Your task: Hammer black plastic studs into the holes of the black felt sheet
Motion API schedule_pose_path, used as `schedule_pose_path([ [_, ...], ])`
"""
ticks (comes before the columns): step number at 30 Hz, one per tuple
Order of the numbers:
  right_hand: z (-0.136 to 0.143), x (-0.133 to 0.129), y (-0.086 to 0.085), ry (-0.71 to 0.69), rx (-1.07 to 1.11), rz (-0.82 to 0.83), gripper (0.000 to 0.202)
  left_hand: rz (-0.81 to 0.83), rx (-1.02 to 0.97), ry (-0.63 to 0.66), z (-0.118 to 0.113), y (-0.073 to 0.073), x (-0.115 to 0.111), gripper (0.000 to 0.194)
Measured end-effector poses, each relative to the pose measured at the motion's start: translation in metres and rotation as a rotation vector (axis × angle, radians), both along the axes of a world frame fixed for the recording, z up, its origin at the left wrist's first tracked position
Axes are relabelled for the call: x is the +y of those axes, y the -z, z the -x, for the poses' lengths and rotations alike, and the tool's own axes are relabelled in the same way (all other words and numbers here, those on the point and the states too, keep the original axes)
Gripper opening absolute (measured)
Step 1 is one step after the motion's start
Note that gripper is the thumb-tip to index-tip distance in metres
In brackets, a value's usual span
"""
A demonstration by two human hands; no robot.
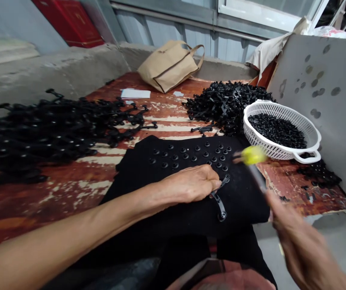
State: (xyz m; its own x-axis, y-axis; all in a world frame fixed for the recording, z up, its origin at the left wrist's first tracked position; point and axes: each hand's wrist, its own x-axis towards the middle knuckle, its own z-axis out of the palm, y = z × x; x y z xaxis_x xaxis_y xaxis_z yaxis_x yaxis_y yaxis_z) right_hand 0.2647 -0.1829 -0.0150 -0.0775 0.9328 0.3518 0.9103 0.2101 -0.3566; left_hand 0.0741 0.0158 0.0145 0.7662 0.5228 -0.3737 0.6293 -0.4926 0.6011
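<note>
My left hand (198, 184) is closed on a curved black part (220, 207) with a round knob at each end, pressing it against a black cloth (245, 201); the fingers hide its middle. My right hand (299, 237) grips a small mallet, its yellow head (253, 155) smeared by motion and raised over the cloth to the right of that part. Several small round black caps (185, 156) stand in loose rows on the cloth just beyond my left hand.
On the worn red-brown table lie a pile of black parts (46, 137) at left and another (221, 102) at the back right. A white basket (308, 125) of small black pieces stands at right, beside a grey panel (320, 80). A tan bag (173, 66) rests at the back.
</note>
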Motion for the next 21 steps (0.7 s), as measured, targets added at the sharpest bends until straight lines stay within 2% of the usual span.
schedule_pose_path([
  [3, 0.000, 0.002, 0.002, -0.062, -0.009, 0.047, 0.070, -0.021, -0.006, 0.013, 0.000, 0.001, 0.000, 0.033],
  [7, -0.003, 0.000, 0.006, -0.001, 0.001, -0.051, 0.075, -0.036, 0.048, 0.001, -0.001, 0.001, -0.001, 0.034],
  [11, -0.004, -0.001, 0.007, -0.058, 0.026, 0.096, 0.071, -0.045, 0.028, -0.039, -0.003, -0.003, -0.004, 0.034],
  [14, -0.002, -0.001, 0.010, -0.028, 0.069, 0.092, 0.072, -0.047, 0.049, -0.067, -0.003, -0.004, -0.007, 0.033],
  [17, -0.005, 0.002, 0.014, -0.028, 0.074, 0.076, 0.069, -0.066, -0.013, -0.054, -0.001, 0.001, -0.005, 0.032],
  [19, -0.014, 0.007, 0.018, 0.020, 0.031, 0.036, 0.062, -0.038, -0.083, -0.044, 0.002, 0.006, -0.003, 0.033],
  [21, -0.028, 0.014, 0.022, 0.144, -0.109, -0.005, 0.056, 0.017, -0.156, -0.079, 0.007, 0.007, -0.001, 0.033],
])
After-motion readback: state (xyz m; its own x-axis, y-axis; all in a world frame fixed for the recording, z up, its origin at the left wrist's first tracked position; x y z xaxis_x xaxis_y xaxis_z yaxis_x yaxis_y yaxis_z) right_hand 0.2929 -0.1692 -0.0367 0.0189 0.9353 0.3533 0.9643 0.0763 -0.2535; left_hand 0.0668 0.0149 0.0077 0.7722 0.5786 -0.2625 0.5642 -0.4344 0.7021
